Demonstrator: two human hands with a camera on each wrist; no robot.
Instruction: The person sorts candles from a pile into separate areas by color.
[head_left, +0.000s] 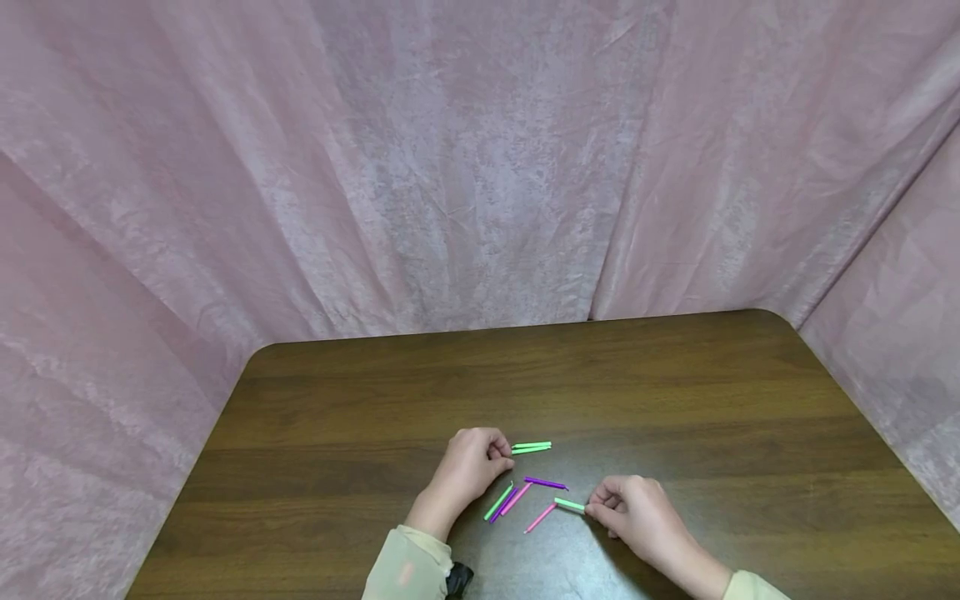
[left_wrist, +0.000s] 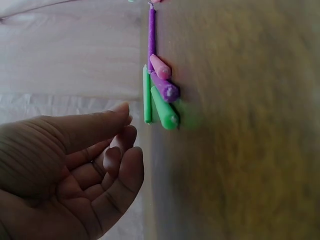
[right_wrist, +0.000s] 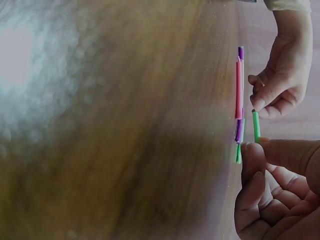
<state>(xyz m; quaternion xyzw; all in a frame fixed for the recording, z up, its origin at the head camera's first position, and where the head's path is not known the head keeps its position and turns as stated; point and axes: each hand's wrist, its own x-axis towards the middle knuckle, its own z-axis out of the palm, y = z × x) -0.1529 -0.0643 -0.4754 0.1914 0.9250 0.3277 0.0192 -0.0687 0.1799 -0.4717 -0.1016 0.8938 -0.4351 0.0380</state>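
Note:
My left hand (head_left: 471,460) hovers low at the left end of two green candles (head_left: 532,447) lying side by side. In the left wrist view, the thumb and bent fingers of the left hand (left_wrist: 90,165) have nothing visible between them, just apart from a green candle (left_wrist: 146,95). My right hand (head_left: 633,512) pinches one end of a light green candle (head_left: 570,505), whose free end points left. The right wrist view shows this green candle (right_wrist: 256,125) rising from the fingertips. Below its free end, a pink candle (head_left: 540,518) rests on the table.
Between the hands lie a green candle (head_left: 498,501), a purple candle (head_left: 503,505) and a pink candle (head_left: 515,499), slanted side by side. Another purple candle (head_left: 546,482) lies crosswise near them. Pink curtains (head_left: 480,167) surround the wooden table (head_left: 337,417).

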